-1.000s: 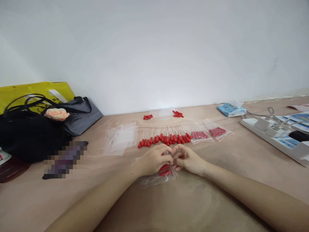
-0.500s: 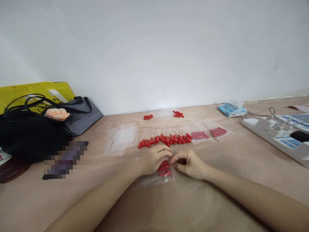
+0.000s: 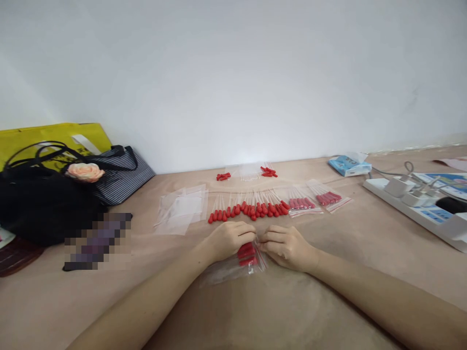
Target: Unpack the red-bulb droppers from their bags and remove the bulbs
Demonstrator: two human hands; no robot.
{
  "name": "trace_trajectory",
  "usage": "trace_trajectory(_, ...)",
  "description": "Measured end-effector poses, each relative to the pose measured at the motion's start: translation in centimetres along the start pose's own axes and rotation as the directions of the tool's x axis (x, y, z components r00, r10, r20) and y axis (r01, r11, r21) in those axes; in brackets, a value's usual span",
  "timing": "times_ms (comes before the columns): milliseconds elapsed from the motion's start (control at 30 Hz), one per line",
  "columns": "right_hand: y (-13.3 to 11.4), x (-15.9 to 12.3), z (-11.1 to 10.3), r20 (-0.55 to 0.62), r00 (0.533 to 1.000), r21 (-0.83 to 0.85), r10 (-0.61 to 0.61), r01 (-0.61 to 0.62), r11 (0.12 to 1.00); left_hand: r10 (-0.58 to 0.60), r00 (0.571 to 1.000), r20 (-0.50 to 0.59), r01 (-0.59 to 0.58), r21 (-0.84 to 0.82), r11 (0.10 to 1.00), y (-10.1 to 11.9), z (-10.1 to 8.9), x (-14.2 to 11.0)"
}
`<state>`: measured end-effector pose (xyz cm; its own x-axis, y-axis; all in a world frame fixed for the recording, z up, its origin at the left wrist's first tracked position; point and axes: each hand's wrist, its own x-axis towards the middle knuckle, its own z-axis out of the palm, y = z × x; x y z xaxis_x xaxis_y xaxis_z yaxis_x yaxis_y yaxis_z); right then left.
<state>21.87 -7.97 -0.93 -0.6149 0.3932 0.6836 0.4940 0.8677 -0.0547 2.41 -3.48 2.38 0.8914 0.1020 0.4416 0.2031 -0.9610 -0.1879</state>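
A small clear zip bag [image 3: 233, 267] with red-bulbed droppers inside lies on the tan table just in front of me. My left hand [image 3: 228, 239] is curled, its fingertips pressing the bag's open end. My right hand [image 3: 286, 246] is curled too, fingertips pinching the same edge from the right. Just beyond my hands lies a row of several loose droppers with red bulbs [image 3: 250, 209]. Two filled bags [image 3: 315, 200] lie to the right of that row, and a stack of empty clear bags [image 3: 182, 209] to its left.
Black, striped and yellow bags [image 3: 54, 189] crowd the left side by the wall. A white power strip with plugs [image 3: 419, 204] and a blue tissue pack [image 3: 349, 164] are at the right. Loose red bulbs and glass tubes [image 3: 251, 172] lie near the wall.
Both hands have dropped onto the bag's mouth; the right hand's fingers, raised and hooked a second ago, now lie flatter along the bag's edge beside the left fingertips.
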Motion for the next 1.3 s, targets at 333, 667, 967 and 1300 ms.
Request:
trace_trajectory(333, 0.5, 0.7, -0.1, 0.007, 0.974, -0.311, -0.227, 0.218, 0.925, 0.023, 1.0, -0.016, -0.022, 0.021, 1.0, 0.0, -0.1, 0.1)
trace_trajectory(667, 0.4, 1.0, -0.1, 0.053, 0.958, -0.324, -0.281, 0.283, 0.903, 0.128, 0.987, 0.094, -0.14, 0.137, 0.981, -0.6, -0.1, 0.2)
trace_trajectory(967, 0.8, 1.2, -0.1, 0.1, 0.947, -0.304, -0.306, 0.322, 0.896, 0.173, 0.969, 0.176, -0.203, 0.164, 0.965, -0.6, -0.6, 0.6)
trace_trajectory(1300, 1.0, 1.3, 0.0, 0.105, 0.983, -0.375, -0.15, 0.178, 0.91, -0.168, 0.965, 0.2, 0.151, 0.097, 0.984, -0.6, -1.3, 0.3)
